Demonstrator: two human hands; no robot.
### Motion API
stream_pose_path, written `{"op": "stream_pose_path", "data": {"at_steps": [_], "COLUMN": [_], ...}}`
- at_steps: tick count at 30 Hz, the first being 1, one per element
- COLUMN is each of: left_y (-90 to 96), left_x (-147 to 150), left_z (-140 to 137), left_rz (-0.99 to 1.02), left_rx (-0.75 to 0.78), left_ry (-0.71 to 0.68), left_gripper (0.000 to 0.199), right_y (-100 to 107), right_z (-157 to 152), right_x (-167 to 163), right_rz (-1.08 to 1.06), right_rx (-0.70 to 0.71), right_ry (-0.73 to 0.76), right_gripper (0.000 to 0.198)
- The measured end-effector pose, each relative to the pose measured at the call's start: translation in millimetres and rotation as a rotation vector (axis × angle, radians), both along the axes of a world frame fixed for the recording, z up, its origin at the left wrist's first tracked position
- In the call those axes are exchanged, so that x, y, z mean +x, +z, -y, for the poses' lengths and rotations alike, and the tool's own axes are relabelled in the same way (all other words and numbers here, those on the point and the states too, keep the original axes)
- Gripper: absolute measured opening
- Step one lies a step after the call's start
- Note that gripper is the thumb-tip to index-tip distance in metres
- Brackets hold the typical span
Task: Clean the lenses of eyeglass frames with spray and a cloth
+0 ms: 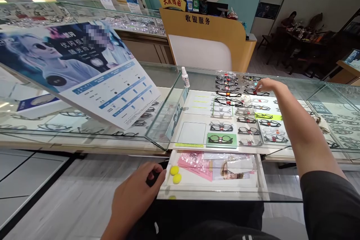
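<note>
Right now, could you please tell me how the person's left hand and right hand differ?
The left hand is low, beside the open drawer; the right hand is farther forward, at some dark glasses. The left hand looks larger in view, the right hand smaller. Both hands are bare.

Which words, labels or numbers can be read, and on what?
"收银服务": wooden counter.
"大展鸿图": gold plaque.
"优闪机", "随光而": large poster, both lines cut off by blur.
Too small or blurred: the poster's small print, spray bottle, pink card.
</note>
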State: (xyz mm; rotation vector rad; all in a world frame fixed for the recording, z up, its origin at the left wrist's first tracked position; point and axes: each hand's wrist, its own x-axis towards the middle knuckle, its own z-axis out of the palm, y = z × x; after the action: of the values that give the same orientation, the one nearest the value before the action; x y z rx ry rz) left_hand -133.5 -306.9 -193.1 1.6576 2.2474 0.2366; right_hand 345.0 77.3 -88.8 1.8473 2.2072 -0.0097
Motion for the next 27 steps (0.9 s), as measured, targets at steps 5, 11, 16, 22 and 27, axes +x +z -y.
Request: {"op": "stream_pose_path", "data": {"at_steps": [5,11,16,22,27], "left_y": [11.1,15.5,19.0,18.7,17.6], "left_x": [5,7,9,9,9], "left_z": [-1,-2,-2,0,4], "left_rz": [0.014,0.032,0.038,0.042,0.050], "left_rx": [-0.045,-0.073,-0.117,-0.122,-0.096], "left_ry": [0.003,0.003,0.020,0.023,0.010], "left_gripper": [0.037,0.040,0.042,0.042,0.041], "right_y": [9,18,19,19,33], "right_z": [15,33,41,58,85], "right_x": [-12,-19,-15,-13,-20], "right_rz": [0.022,0.033,0.020,-0.012,0.020], "right_rx": [-0.096,-0.124,-0.156,-0.227,-0.160], "right_ry": [-0.116,-0.179,-0.149,-0.128,-0.100], "right_gripper": [0.032,0.039,0.033,0.031,0.036]}}
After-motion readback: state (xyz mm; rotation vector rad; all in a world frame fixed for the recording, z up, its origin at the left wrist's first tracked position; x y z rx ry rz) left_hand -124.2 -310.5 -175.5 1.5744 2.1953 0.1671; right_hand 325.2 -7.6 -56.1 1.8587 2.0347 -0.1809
